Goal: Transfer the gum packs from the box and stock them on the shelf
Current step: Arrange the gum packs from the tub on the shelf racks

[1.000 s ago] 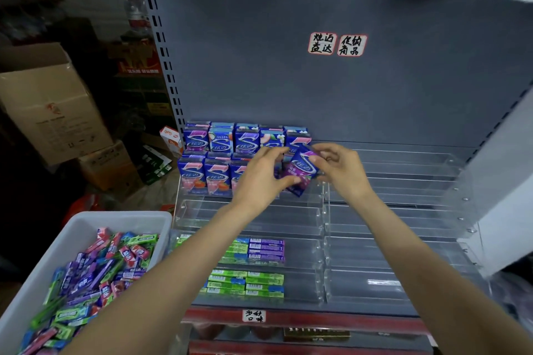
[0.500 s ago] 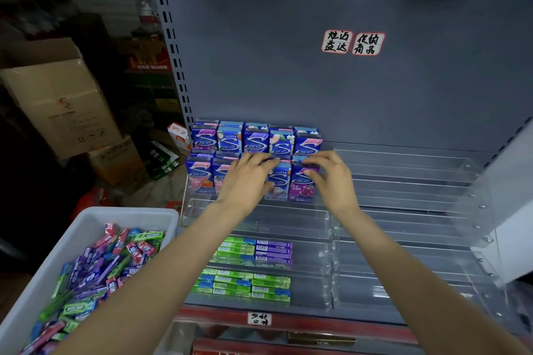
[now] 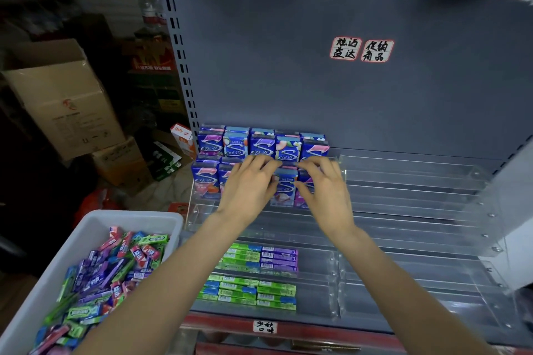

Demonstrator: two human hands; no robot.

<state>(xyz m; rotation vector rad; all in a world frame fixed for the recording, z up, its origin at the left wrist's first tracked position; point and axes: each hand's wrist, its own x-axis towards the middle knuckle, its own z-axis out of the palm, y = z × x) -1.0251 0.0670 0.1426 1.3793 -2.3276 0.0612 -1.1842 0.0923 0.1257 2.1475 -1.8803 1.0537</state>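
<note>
Boxed gum packs stand in two rows at the left of the clear acrylic shelf tiers [image 3: 409,181]: a back row [image 3: 262,145] and a front row [image 3: 204,178]. My left hand [image 3: 248,187] rests with straight fingers across the tops of the front-row packs, its thumb against a blue-and-white pack [image 3: 284,190]. My right hand [image 3: 324,190] pinches the purple pack [image 3: 301,201] at the right end of that row between thumb and fingers; the hand hides most of it. A white box [image 3: 86,225] at lower left holds several loose gum sticks [image 3: 109,274].
Flat green, blue and purple gum sticks [image 3: 259,259] lie in the lower left tiers. The right halves of the tiers show bare acrylic. Cardboard cartons [image 3: 66,101] are stacked on the floor to the left. A grey back panel carries two handwritten labels [image 3: 360,49].
Both hands brought the purple pack down from in front of the rows and set it at the right end of the front row. They now sit lower on the packs.
</note>
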